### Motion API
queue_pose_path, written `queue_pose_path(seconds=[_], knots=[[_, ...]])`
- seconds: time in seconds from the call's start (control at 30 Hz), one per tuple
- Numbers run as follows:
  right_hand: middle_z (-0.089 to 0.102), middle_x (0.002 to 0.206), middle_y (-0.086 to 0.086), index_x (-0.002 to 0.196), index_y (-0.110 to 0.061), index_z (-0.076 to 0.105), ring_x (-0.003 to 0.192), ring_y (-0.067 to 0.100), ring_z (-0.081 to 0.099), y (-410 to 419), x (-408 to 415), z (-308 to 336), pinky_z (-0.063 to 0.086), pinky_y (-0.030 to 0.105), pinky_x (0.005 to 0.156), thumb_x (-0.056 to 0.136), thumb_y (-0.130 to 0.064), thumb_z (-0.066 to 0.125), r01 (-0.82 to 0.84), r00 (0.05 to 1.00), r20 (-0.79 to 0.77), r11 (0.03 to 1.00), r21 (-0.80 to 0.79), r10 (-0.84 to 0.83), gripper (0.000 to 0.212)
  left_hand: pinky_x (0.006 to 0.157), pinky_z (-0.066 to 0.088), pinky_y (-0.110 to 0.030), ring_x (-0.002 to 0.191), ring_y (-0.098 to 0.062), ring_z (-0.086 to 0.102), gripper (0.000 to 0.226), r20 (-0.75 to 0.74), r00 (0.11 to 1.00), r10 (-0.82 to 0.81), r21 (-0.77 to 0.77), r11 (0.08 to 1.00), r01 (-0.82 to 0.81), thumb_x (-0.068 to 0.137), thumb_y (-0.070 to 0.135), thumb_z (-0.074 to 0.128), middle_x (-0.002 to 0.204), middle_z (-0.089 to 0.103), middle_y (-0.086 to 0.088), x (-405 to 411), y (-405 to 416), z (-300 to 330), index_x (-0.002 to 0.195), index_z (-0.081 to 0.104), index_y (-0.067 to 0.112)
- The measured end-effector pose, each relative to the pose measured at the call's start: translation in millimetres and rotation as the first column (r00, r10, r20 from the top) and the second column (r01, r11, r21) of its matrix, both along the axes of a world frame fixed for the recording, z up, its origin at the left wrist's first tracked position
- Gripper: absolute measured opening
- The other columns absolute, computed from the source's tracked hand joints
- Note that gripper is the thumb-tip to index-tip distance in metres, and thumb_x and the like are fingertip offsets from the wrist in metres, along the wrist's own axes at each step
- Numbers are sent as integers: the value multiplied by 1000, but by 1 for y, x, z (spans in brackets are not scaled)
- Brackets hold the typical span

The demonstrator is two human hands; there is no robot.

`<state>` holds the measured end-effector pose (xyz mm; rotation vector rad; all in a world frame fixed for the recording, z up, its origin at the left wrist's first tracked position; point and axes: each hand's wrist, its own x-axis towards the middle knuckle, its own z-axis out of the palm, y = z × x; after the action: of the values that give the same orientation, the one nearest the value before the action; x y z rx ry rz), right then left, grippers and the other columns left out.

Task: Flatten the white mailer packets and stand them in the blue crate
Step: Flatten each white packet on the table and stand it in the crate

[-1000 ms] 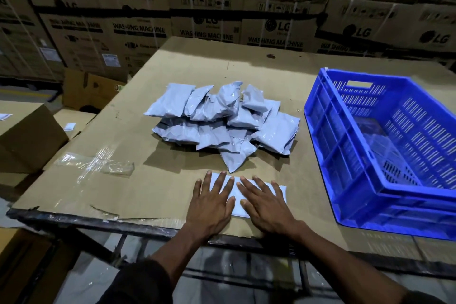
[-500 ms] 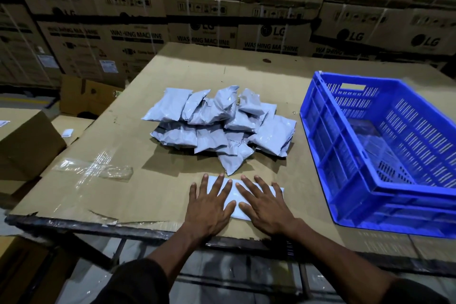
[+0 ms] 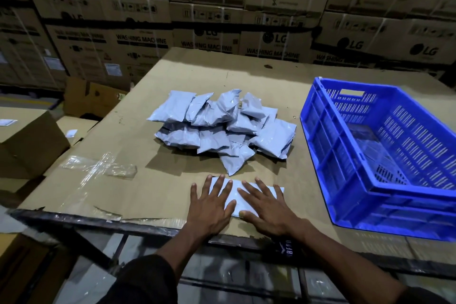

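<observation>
One white mailer packet (image 3: 249, 196) was pressed flat on the cardboard-covered table (image 3: 148, 195) at lower centre of the frame. The left hand (image 3: 209, 207) and the right hand (image 3: 267, 207) were laid palm-down with fingers straight and spread, nothing being gripped. The packet lay beneath both palms, its right end projecting past the right hand. Flattening was judged best done by pressure swept outward from the middle, so that trapped air was expelled. The pile of unflattened packets (image 3: 222, 128) lay just beyond at centre; the blue crate (image 3: 318, 145), at right, appeared to hold no packets yet.
</observation>
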<state>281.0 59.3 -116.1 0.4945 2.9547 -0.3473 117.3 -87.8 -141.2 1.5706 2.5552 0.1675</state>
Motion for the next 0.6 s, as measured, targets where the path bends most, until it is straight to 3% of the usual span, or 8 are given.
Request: queue_pose_path(seconds=[0.07,0.17,0.27,0.33,0.4,0.5,0.6], knots=[[-4,166,-17,158,-40,8,154,19,-10,0,5,-1,4,58,116,90,-80,5,-68,998,-6,995,77,68,79,121,-2,-64,159,-25,-7,86,-3,1000,1,22,1000,0,87,67,-10,173,-3,10,0,-2,1,164,8,35],[16,165,-13,155,-36,28,152,22,16,3,8,-2,21,58,114,100,-65,18,-45,997,-65,993,113,53,62,120,4,-67,159,-26,2,81,19,1000,-22,133,991,19,94,71,13,173,8,5,-1,-6,-3,163,22,30],[33,159,-14,149,-35,39,145,19,34,3,5,3,33,52,110,103,-54,27,31,984,-178,999,42,-23,51,118,15,-66,158,-27,9,77,41,995,-93,212,974,83,91,64,43,172,14,0,-3,-15,-7,158,32,27],[39,157,-10,149,-31,41,140,21,41,2,5,7,37,49,108,103,-50,30,35,968,-247,999,-38,-43,51,111,32,-69,152,-35,25,63,28,993,-114,241,965,104,89,48,49,166,30,-8,-5,-18,-4,146,42,23],[34,160,-8,151,-27,37,142,26,38,-2,10,11,34,53,111,103,-44,33,-28,960,-279,1000,5,28,51,101,44,-66,141,-39,41,47,8,995,-98,301,949,91,88,35,48,153,47,-14,-4,-18,-1,132,51,21],[19,165,-14,152,-31,33,152,33,17,-13,20,12,15,62,115,100,-30,40,-231,910,-268,924,305,316,52,97,49,-60,130,-38,52,39,-13,999,-31,396,918,34,88,29,49,139,60,-13,-4,-20,0,124,59,19],[38,156,-18,137,-33,55,152,37,12,-16,27,7,11,73,112,105,-28,39,-394,804,-252,800,452,539,36,97,48,-58,124,-34,59,39,-16,998,64,470,881,-49,88,28,48,129,67,-8,-6,-21,-2,122,65,17]])
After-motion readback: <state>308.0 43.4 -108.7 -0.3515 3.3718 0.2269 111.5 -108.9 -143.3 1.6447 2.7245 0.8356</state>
